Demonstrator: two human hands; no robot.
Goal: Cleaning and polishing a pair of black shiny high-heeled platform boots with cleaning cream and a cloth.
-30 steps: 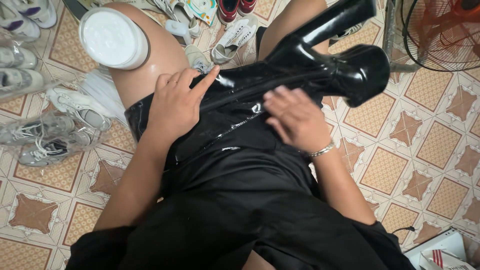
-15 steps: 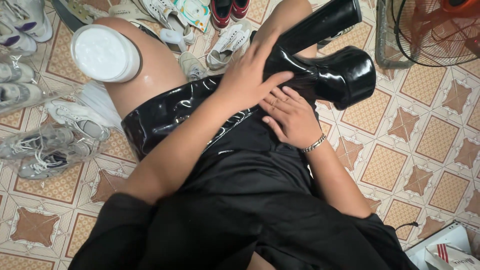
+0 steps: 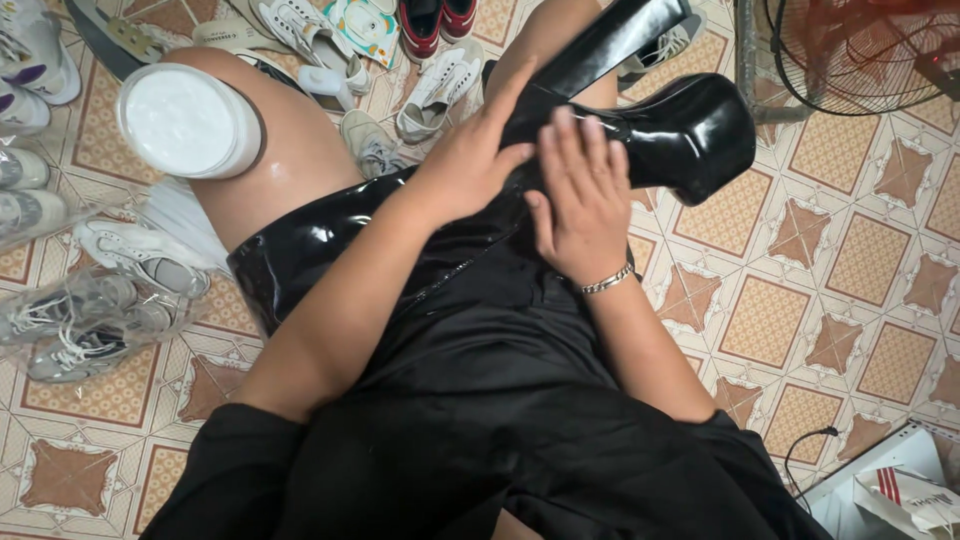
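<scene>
Both hands are on a glossy black boot (image 3: 690, 130) that lies across the person's lap, its long shaft running left over the thigh and its thick platform sole and tall heel pointing up and right above the tiled floor (image 3: 860, 330). Left hand (image 3: 470, 160) lies flat over the boot near the ankle, fingers (image 3: 515, 95) spread and loose, pressing rather than gripping. Right hand (image 3: 580, 195) sits just beside it, palm down on the same stretch of boot, fingers straight and released too; a silver bracelet (image 3: 608, 281) circles that wrist. The two hands all but touch.

Plenty crowds in around them. On the left knee sits a white tub (image 3: 185, 120), open side up, showing pale cream. Beyond the knees, pale sneakers (image 3: 440, 85) lie scattered on the floor, with a red and black pair (image 3: 435, 18) at the top edge. At far left more sneakers (image 3: 85, 320) lie wrapped in clear plastic. At top right a fan (image 3: 860, 50) with a wire cage stands close to the boot's sole. At bottom right a white box (image 3: 900, 480) sits with a black cord (image 3: 805, 450) curling beside it. Black cloth (image 3: 500, 400) covers the lap beneath the boot.
</scene>
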